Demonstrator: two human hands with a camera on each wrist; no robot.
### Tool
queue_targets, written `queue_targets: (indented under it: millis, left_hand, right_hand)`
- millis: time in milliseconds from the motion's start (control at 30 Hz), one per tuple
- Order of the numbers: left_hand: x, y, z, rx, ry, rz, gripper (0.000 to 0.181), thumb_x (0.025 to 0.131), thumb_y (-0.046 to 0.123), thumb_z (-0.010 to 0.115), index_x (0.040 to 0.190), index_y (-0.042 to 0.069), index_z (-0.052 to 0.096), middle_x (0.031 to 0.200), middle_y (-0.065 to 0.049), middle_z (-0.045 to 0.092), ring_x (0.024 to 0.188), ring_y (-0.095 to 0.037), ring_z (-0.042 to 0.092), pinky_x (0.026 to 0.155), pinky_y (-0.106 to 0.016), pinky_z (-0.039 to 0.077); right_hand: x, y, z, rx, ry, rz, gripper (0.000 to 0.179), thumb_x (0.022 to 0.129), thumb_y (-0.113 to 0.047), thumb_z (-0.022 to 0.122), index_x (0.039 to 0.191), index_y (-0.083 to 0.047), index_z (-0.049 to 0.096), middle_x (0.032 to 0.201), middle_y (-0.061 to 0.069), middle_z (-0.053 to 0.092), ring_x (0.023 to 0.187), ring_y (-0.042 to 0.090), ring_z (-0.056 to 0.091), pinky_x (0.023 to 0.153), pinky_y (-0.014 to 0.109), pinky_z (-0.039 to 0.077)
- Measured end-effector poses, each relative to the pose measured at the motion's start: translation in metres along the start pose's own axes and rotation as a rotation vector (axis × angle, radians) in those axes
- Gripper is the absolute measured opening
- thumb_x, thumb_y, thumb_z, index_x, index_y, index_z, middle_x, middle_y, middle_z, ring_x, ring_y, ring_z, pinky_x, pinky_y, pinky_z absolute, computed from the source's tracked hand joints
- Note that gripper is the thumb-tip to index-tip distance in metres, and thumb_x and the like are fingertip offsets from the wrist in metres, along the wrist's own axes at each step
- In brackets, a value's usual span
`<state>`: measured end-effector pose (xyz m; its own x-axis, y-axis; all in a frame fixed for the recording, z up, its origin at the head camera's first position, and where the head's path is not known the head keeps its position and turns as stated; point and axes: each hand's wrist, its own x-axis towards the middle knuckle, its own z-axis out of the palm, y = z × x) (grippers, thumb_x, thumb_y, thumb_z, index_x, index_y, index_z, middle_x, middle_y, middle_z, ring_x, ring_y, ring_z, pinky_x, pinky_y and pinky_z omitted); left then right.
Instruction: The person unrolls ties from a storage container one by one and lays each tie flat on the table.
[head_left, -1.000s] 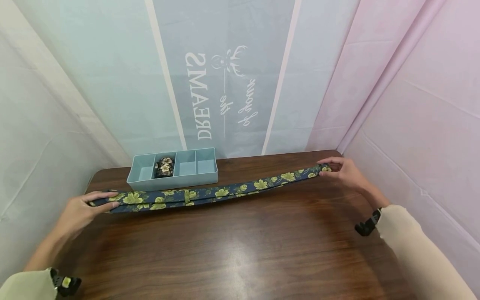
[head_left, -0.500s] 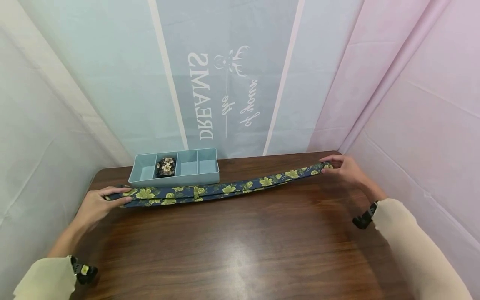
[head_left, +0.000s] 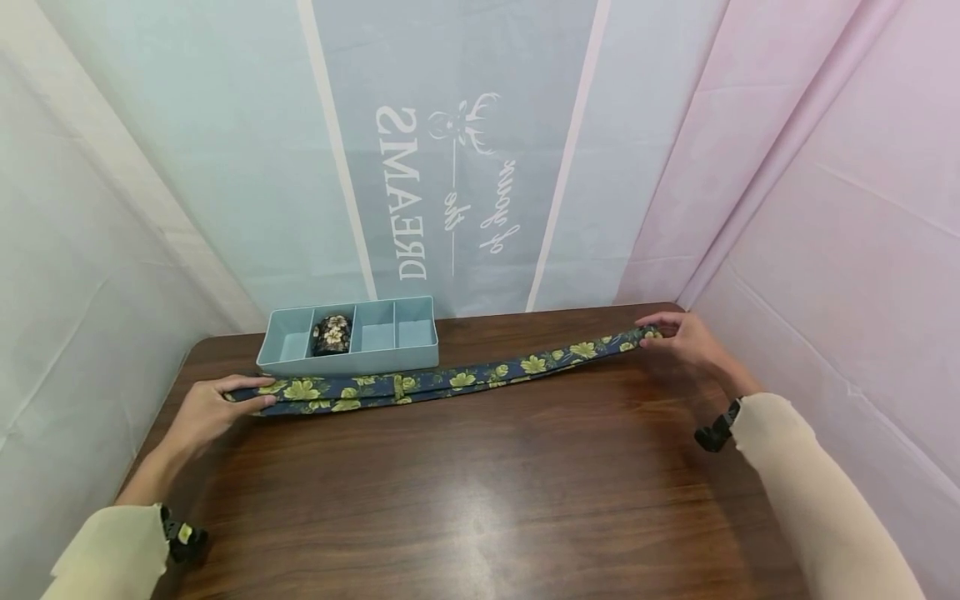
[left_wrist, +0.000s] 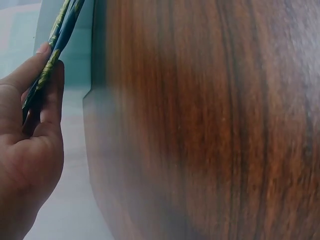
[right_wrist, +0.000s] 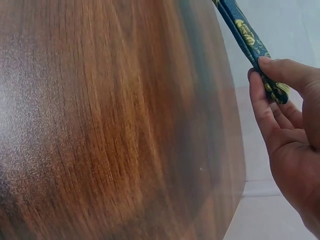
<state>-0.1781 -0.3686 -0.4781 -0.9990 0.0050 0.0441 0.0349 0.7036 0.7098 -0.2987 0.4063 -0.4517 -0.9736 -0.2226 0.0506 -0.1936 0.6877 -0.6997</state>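
A navy necktie (head_left: 461, 381) with yellow-green flowers stretches lengthwise between both hands, its back side with the keeper loop (head_left: 399, 386) facing up. My left hand (head_left: 217, 408) pinches the wide end between thumb and fingers. At the far right my right hand (head_left: 690, 342) pinches the narrower end, which looks folded over in the right wrist view. The left wrist view shows the tie (left_wrist: 55, 55) edge-on between thumb and fingers. Behind the tie's left half stands a light blue divided box (head_left: 348, 364). One compartment holds a rolled dark tie (head_left: 332, 335) with cream flowers.
The brown wooden table (head_left: 480, 492) has a wood-grain top with rounded back corners. A printed curtain (head_left: 457, 50) hangs right behind its back edge. Pale cloth walls (head_left: 847, 275) close in on both sides.
My left hand has moved rightward with the wide end, so the tie spans a slightly shorter distance in front of the box. The right hand has barely shifted.
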Motion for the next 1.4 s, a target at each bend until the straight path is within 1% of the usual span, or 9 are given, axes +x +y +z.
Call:
queue_targets:
  millis: [133,333,500,667,933,1033,1133,1267,1400]
  left_hand:
    - [0.001,-0.002,0.005,-0.011,-0.018,-0.010,0.049,0.093,0.038,0.084,0.128,0.003,0.077,0.137,-0.028,0.066,0.132,-0.049,0.056,0.088,-0.031,0.051]
    - [0.001,-0.007,0.011,-0.048,-0.034,-0.001,0.047,0.094,0.031,0.084,0.128,-0.001,0.076,0.138,-0.032,0.064,0.135,-0.057,0.050,0.102,-0.071,0.045]
    - [0.001,-0.010,0.014,-0.007,-0.043,-0.010,0.048,0.093,0.031,0.085,0.128,0.000,0.076,0.139,-0.032,0.064,0.134,-0.058,0.051,0.103,-0.073,0.043]
    - [0.001,-0.011,0.017,0.062,-0.038,0.004,0.044,0.092,0.030,0.085,0.126,0.002,0.078,0.136,-0.033,0.065,0.128,-0.057,0.056,0.100,-0.071,0.047]
    - [-0.002,-0.011,0.017,0.218,0.033,0.191,0.031,0.085,0.015,0.090,0.113,0.004,0.083,0.118,-0.028,0.074,0.106,-0.050,0.069,0.085,-0.067,0.056]
    - [-0.001,-0.009,0.018,0.246,0.028,0.224,0.030,0.084,0.012,0.090,0.111,0.003,0.083,0.117,-0.029,0.073,0.106,-0.051,0.068,0.086,-0.068,0.055]
    - [0.001,-0.009,0.019,0.263,0.018,0.232,0.030,0.084,0.013,0.090,0.111,0.002,0.083,0.119,-0.031,0.070,0.109,-0.053,0.065,0.088,-0.071,0.052]
    - [0.003,-0.010,0.019,0.271,0.007,0.247,0.030,0.084,0.012,0.090,0.110,0.001,0.083,0.124,-0.036,0.065,0.116,-0.058,0.057,0.097,-0.075,0.041]
    - [0.006,-0.011,0.018,0.272,-0.006,0.255,0.031,0.083,0.012,0.091,0.111,0.001,0.083,0.130,-0.039,0.061,0.122,-0.061,0.049,0.101,-0.078,0.033]
  right_hand:
    - [0.003,0.003,0.002,0.008,-0.022,0.018,0.045,0.093,-0.014,0.084,0.132,0.003,0.071,0.139,0.029,0.065,0.122,0.037,0.067,0.084,0.010,0.052]
    - [0.003,0.013,0.007,-0.024,-0.047,0.039,0.045,0.092,-0.017,0.086,0.130,0.002,0.073,0.126,0.025,0.071,0.092,0.008,0.063,0.073,0.016,0.050]
    - [0.003,0.016,0.010,-0.045,-0.057,0.020,0.041,0.092,-0.014,0.085,0.128,0.002,0.074,0.111,0.022,0.072,0.077,0.010,0.053,0.063,0.022,0.044]
    - [0.004,0.019,0.014,-0.078,-0.070,0.015,0.039,0.093,-0.014,0.084,0.128,0.000,0.074,0.113,0.023,0.073,0.080,0.010,0.061,0.067,0.022,0.048]
    - [0.009,0.022,0.021,-0.146,-0.082,0.048,0.035,0.093,-0.013,0.084,0.126,-0.005,0.077,0.116,0.020,0.075,0.089,0.018,0.065,0.076,0.027,0.053]
    - [0.009,0.021,0.021,-0.195,-0.069,0.049,0.034,0.092,-0.015,0.085,0.124,-0.006,0.078,0.119,0.020,0.074,0.093,0.020,0.064,0.079,0.031,0.052]
    - [0.008,0.021,0.020,-0.228,-0.075,0.047,0.036,0.092,-0.017,0.085,0.124,-0.004,0.078,0.100,0.017,0.070,0.081,0.019,0.055,0.071,0.030,0.044]
    - [0.007,0.020,0.018,-0.247,-0.098,0.038,0.038,0.092,-0.018,0.085,0.125,-0.002,0.077,0.075,0.006,0.051,0.066,0.017,0.042,0.060,0.029,0.033]
    - [0.006,0.019,0.017,-0.251,-0.102,0.027,0.038,0.092,-0.018,0.085,0.126,-0.001,0.076,0.074,0.002,0.050,0.065,0.016,0.041,0.059,0.029,0.032]
